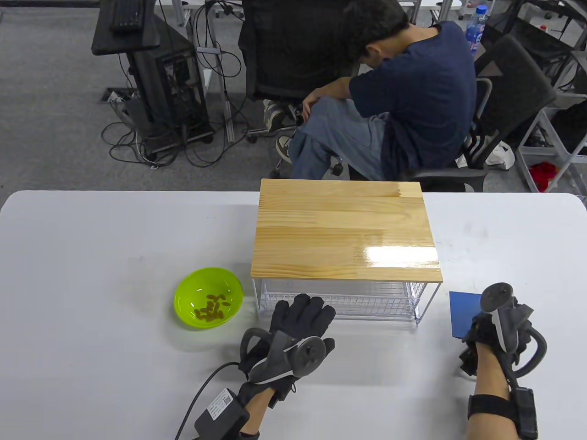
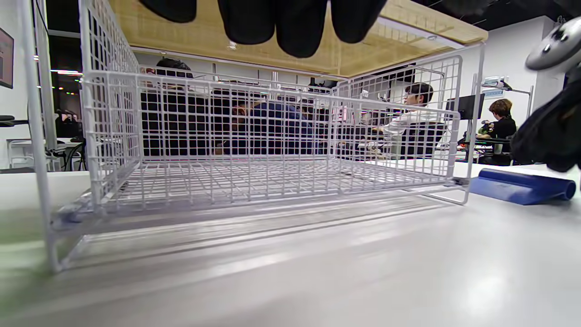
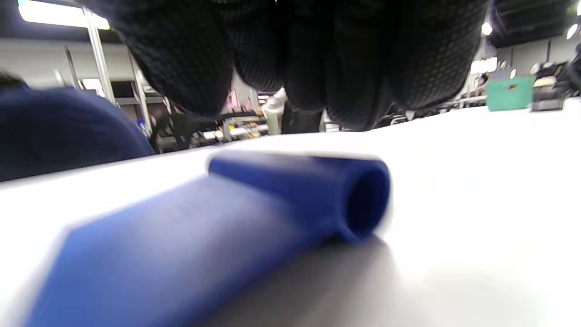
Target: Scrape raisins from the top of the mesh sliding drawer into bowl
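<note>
Left hand [image 1: 300, 323] is lying flat on the counter [image 1: 91, 284] with its fingers [image 2: 299, 27] straight and apart, holding nothing, the fingertips just short of the mesh sliding drawer [image 1: 339, 300]. That drawer is sitting under a wooden top [image 1: 344, 229] at the 12 o'clock side of the hand; the wrist view is showing its white wire basket [image 2: 254, 150] with nothing visible inside. At 10 o'clock from the left hand, a green bowl [image 1: 208, 298] is standing on the counter, just beside the drawer frame, and the raisins [image 1: 212, 308] are lying in it.

Right hand [image 1: 493, 330] is hovering over the near end of a blue scraper [image 1: 464, 314], which is lying flat on the counter at 3 o'clock from the drawer. Its fingers [image 3: 317, 59] are hanging curled above the scraper's rolled handle [image 3: 349, 200]; whether they are touching it cannot be told.

Beyond the counter, at 12 o'clock, a person [image 1: 403, 101] is sitting bent forward on an office chair [image 1: 509, 105].
</note>
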The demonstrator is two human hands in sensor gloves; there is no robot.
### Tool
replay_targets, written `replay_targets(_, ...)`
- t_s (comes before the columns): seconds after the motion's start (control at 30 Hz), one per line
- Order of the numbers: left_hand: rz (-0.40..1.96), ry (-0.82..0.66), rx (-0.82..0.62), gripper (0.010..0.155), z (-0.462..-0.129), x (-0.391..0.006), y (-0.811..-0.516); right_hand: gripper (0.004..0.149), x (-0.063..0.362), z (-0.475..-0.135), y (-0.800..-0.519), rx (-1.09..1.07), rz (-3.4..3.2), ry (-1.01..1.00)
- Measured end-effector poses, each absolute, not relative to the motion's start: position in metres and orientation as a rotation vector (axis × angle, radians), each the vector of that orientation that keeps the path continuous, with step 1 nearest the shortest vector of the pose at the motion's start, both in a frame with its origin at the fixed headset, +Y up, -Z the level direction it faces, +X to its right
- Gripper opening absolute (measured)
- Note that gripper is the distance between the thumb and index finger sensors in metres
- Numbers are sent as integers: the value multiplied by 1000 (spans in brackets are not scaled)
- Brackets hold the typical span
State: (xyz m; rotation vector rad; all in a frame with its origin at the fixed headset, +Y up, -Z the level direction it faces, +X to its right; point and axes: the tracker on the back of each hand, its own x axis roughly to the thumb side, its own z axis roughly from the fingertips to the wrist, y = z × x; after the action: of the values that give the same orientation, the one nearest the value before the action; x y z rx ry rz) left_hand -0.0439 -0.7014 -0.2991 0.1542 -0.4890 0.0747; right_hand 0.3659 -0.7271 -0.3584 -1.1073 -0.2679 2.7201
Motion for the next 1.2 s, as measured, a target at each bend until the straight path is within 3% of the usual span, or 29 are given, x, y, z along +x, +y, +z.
replay_targets(0.17,83,-488,156,67,-297,-42,-700,75,337,-341,-670,-650,2719,-579)
replay_targets(0.3,62,-481,147,68,-297,-36,-702,79,305,-320,-641,-351,2715,-810)
replay_targets(0.4,37,-487,145,68,-295,-34,-705,80,271,-300,-636,-48,2745,-961)
replay_targets(0.57,21,-486,163,70,-292,-33,-708,85,207,-268,-655,466,2866,-1112)
replay_targets(0.67,2,-473,156,70,-293,-33,-712,86,187,-265,-674,621,2928,-1069)
replay_targets(0.83,-9,-460,147,70,-296,-36,-717,86,172,-262,-713,817,2963,-834)
replay_targets(1.07,-24,-473,123,72,-297,-35,-724,86,177,-274,-732,735,2987,-516)
replay_targets(1.2,-36,-480,123,73,-296,-32,-725,85,183,-279,-737,698,3000,-468)
